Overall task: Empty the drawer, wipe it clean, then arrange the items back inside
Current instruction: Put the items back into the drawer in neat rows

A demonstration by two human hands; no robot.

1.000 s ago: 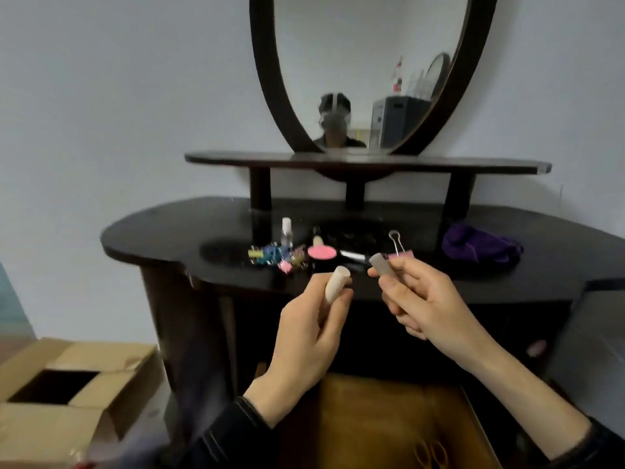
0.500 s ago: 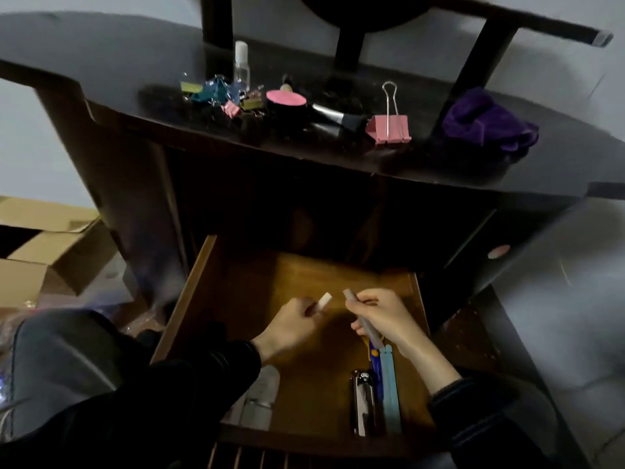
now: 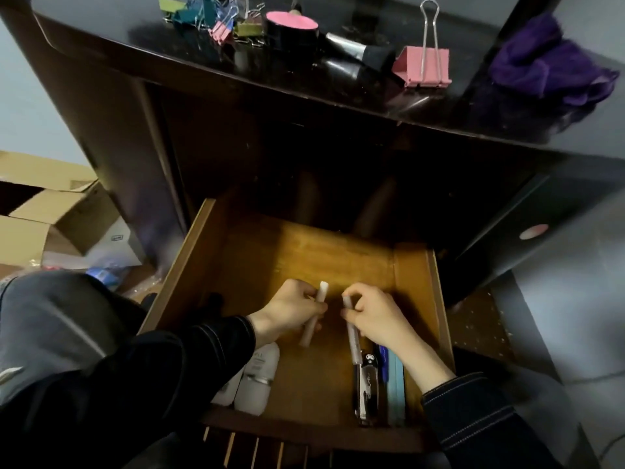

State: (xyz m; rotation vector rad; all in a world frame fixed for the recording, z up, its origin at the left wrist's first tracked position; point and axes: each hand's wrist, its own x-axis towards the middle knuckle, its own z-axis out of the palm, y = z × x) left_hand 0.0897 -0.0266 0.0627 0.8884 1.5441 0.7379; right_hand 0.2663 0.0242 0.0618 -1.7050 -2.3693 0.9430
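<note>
Inside the open drawer (image 3: 414, 282):
Left hand (image 3: 291, 311): gripping a cream stick (image 3: 314, 314).
Right hand (image 3: 375, 316): pinching a grey pen (image 3: 351, 336), beside the stick.

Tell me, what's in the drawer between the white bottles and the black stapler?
Nothing: in the head view, only bare wooden drawer floor lies between the white bottles and the black stapler.
</note>
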